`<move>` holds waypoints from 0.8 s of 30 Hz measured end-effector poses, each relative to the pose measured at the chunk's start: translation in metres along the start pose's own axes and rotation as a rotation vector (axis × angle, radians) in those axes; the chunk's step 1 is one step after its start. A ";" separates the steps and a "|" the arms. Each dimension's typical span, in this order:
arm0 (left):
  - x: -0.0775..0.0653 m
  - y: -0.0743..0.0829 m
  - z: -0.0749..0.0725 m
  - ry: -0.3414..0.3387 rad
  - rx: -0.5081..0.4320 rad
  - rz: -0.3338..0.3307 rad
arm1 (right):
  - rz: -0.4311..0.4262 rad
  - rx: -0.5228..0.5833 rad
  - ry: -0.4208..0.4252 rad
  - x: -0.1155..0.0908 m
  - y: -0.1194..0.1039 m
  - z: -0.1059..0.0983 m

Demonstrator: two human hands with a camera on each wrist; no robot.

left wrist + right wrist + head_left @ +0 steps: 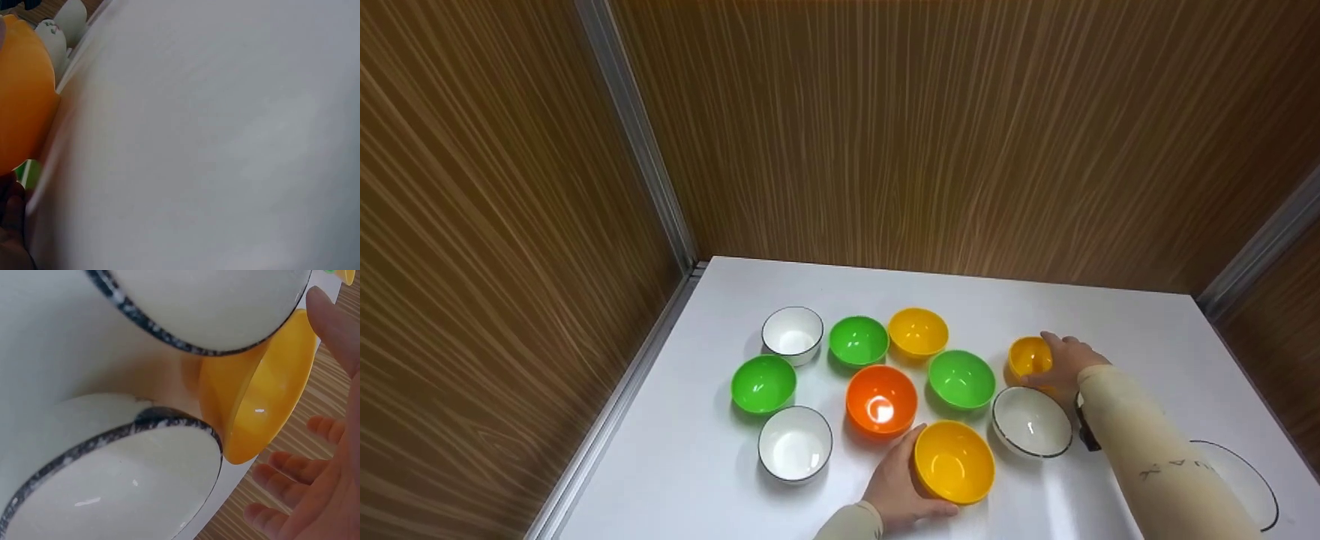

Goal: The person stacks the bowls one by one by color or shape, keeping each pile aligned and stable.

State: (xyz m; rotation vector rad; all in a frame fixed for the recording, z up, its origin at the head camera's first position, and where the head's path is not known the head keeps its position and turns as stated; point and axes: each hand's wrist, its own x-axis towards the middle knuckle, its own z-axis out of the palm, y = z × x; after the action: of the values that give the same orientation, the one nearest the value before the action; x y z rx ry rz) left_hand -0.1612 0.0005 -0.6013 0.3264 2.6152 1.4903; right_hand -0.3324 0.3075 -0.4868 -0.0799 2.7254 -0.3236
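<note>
My left hand [898, 480] holds a large yellow bowl [954, 463] by its left side, fingers and thumb spread round the wall. In the left wrist view only part of this bowl [25, 95] shows at the left edge. My right hand [1069, 364] reaches round a smaller yellow bowl [1030, 356] at the right. The right wrist view shows its fingers [287, 484] spread, with a gap between them and that bowl [270, 399]. Just in front of it sits a white bowl with a dark rim [1031, 424].
An orange bowl [881, 401] stands mid-table. Around it are green bowls [961, 379], a yellow bowl [918, 331] and white bowls [795, 444]. Another dark-rimmed white bowl [1234, 480] is partly behind my right forearm. Wood-grain panels [930, 142] border the white table [675, 435].
</note>
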 end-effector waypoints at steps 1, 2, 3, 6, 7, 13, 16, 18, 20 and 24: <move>0.000 0.000 0.000 -0.001 0.001 0.002 | 0.006 0.004 -0.005 0.001 0.000 0.001; 0.000 0.000 0.000 -0.001 0.002 0.004 | 0.010 0.005 -0.007 0.001 0.000 0.001; 0.000 0.000 0.000 -0.001 0.003 0.005 | 0.015 0.007 -0.007 0.001 -0.001 0.002; 0.000 0.000 0.000 -0.005 0.004 -0.006 | 0.034 0.017 -0.012 0.001 -0.001 0.004; 0.000 0.001 0.000 -0.008 0.002 -0.013 | 0.047 0.023 -0.016 0.000 -0.001 0.005; -0.001 0.001 0.001 -0.022 -0.018 -0.046 | 0.115 0.063 -0.051 -0.010 -0.005 0.008; -0.001 0.001 0.001 -0.017 -0.026 -0.043 | 0.116 0.077 -0.050 -0.012 -0.008 0.008; -0.001 0.001 0.000 -0.010 -0.026 -0.030 | 0.082 0.064 -0.040 -0.011 -0.009 0.008; 0.000 0.000 0.000 -0.006 -0.022 -0.024 | 0.066 0.047 -0.026 -0.010 -0.009 0.009; 0.000 -0.001 0.000 0.001 -0.014 -0.008 | 0.037 0.036 -0.020 -0.009 -0.011 0.007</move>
State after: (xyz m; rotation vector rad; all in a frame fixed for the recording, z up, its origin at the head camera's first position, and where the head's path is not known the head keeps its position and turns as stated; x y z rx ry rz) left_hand -0.1617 0.0003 -0.6019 0.3136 2.6021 1.5065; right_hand -0.3211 0.2965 -0.4876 -0.0225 2.6969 -0.3596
